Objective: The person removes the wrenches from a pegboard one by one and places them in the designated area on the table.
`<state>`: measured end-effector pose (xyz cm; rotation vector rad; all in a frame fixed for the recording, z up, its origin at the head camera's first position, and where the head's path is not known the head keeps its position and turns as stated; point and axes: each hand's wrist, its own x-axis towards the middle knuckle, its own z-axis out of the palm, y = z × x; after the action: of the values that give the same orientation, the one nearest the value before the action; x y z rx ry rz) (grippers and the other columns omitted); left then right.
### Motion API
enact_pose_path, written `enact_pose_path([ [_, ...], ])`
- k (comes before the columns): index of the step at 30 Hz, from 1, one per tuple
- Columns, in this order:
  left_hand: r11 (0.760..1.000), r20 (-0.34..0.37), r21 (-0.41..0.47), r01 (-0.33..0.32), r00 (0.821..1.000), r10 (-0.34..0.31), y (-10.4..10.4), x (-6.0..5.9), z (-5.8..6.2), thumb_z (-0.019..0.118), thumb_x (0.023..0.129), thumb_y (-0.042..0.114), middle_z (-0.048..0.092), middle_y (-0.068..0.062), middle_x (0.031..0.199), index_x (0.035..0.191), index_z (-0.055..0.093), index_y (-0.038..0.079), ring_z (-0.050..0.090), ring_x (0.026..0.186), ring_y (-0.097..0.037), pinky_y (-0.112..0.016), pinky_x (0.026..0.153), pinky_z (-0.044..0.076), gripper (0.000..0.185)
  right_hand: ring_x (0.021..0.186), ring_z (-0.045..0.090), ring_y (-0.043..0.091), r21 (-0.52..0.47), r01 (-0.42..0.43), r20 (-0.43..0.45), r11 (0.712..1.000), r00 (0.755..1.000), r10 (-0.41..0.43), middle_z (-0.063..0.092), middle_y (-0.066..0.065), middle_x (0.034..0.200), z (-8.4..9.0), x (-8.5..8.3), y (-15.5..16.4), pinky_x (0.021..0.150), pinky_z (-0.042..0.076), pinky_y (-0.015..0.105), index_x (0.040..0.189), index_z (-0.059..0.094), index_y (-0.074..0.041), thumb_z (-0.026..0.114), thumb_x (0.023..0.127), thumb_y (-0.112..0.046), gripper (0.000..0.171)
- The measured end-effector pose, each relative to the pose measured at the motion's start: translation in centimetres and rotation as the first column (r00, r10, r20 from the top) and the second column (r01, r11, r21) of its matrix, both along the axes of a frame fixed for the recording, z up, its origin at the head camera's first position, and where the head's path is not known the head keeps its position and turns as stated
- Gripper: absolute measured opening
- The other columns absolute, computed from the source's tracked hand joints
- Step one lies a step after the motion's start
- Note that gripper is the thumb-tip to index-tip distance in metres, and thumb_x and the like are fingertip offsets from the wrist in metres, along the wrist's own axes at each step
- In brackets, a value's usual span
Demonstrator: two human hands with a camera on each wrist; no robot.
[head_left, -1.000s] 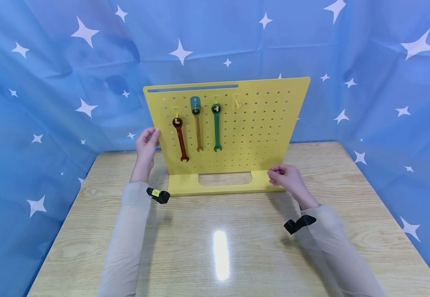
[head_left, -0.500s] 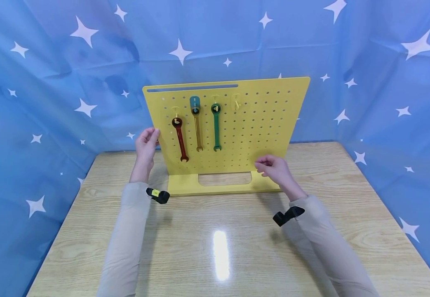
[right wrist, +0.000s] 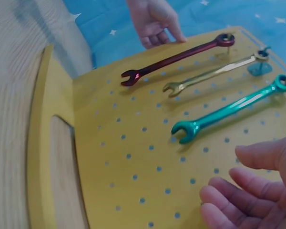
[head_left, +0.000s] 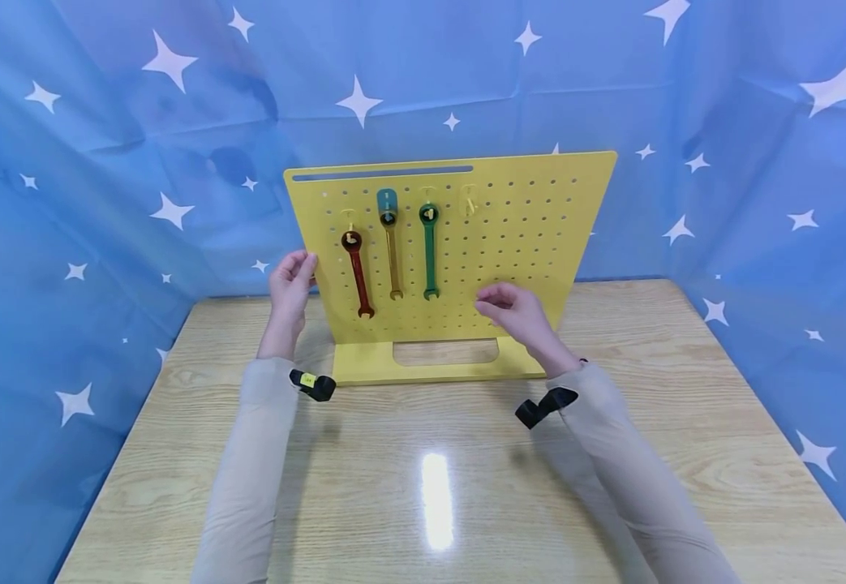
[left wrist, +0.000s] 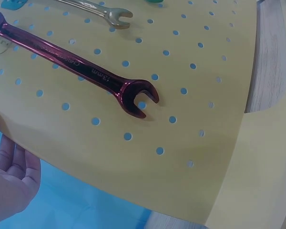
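Note:
A yellow pegboard (head_left: 517,243) stands upright, and three combination wrenches hang on it by their ring ends. From left to right they are a red wrench (head_left: 358,276), a gold wrench (head_left: 392,255) and a green wrench (head_left: 430,251). My left hand (head_left: 292,280) pinches the board's left edge, thumb in front and fingers behind. In front of the board's lower right part is my right hand (head_left: 513,312), empty, its fingers loosely bent. The right wrist view shows its thumb and fingers (right wrist: 248,191) apart, close to the green wrench's open end.
A bare yellow hook (head_left: 470,204) sits right of the green wrench, and a blue hook plate (head_left: 387,200) carries the gold one. The board's base (head_left: 364,365), with a cutout, rests on a wooden table (head_left: 364,487). Blue star-patterned cloth (head_left: 423,65) surrounds the table.
My right hand has moved left and up, from the base's right end to in front of the board. The left hand has stayed at the board's edge, and the wrenches hang as before.

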<state>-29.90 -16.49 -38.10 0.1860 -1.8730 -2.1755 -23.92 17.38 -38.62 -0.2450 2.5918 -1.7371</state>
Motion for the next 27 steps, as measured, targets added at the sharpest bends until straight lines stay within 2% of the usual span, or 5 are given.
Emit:
enact_pose_path([
  [9,1.0,0.013,0.022,0.001,1.0,-0.001,0.1,-0.1,0.1,0.062,0.091,0.015,0.058,0.004,0.079,0.082,0.061,0.019,0.054,0.075,-0.009,-0.023,0.073,0.048,0.01,0.087,0.058,0.011,-0.089,-0.039,0.007,0.995,0.999,0.04,0.061,0.018,0.112,2.0,-1.4,-1.3,0.073,0.05,0.025,0.118,0.057,0.003,0.063,0.091,-0.016,0.034],
  [14,1.0,0.015,0.028,-0.001,1.0,0.0,0.0,-0.2,0.1,0.062,0.091,0.015,0.058,0.004,0.078,0.081,0.061,0.02,0.054,0.075,-0.009,-0.026,0.075,0.047,0.011,0.089,0.057,0.011,-0.117,-0.065,0.008,0.991,0.998,0.067,0.06,0.019,0.117,3.0,-2.1,-2.1,0.076,0.05,0.026,0.123,0.056,0.001,0.064,0.091,-0.016,0.037],
  [19,0.999,0.016,0.033,-0.002,1.0,0.001,0.0,-0.2,0.1,0.063,0.091,0.015,0.059,0.004,0.078,0.081,0.062,0.019,0.054,0.075,-0.009,-0.024,0.074,0.048,0.011,0.093,0.058,0.014,-0.13,-0.1,-0.007,0.986,0.995,0.1,0.06,0.018,0.118,3.6,-2.8,-3.2,0.083,0.05,0.036,0.124,0.055,0.0,0.064,0.091,-0.017,0.038],
  [24,1.0,0.009,0.026,-0.008,1.0,0.008,0.0,-0.2,0.0,0.062,0.091,0.014,0.058,0.004,0.078,0.08,0.061,0.02,0.054,0.075,-0.009,-0.021,0.07,0.048,0.013,0.093,0.058,0.015,-0.141,-0.109,-0.018,0.984,0.994,0.108,0.06,0.016,0.118,4.1,-3.2,-4.1,0.081,0.05,0.032,0.123,0.056,-0.001,0.065,0.09,-0.017,0.038],
  [27,1.0,0.006,0.015,-0.012,1.0,0.012,0.0,-0.2,0.0,0.062,0.091,0.015,0.058,0.004,0.077,0.08,0.061,0.02,0.054,0.075,-0.009,-0.022,0.071,0.048,0.013,0.093,0.058,0.014,-0.144,-0.111,-0.022,0.983,0.994,0.109,0.061,0.015,0.118,4.2,-3.4,-4.5,0.082,0.05,0.034,0.122,0.057,-0.001,0.065,0.09,-0.017,0.037],
])
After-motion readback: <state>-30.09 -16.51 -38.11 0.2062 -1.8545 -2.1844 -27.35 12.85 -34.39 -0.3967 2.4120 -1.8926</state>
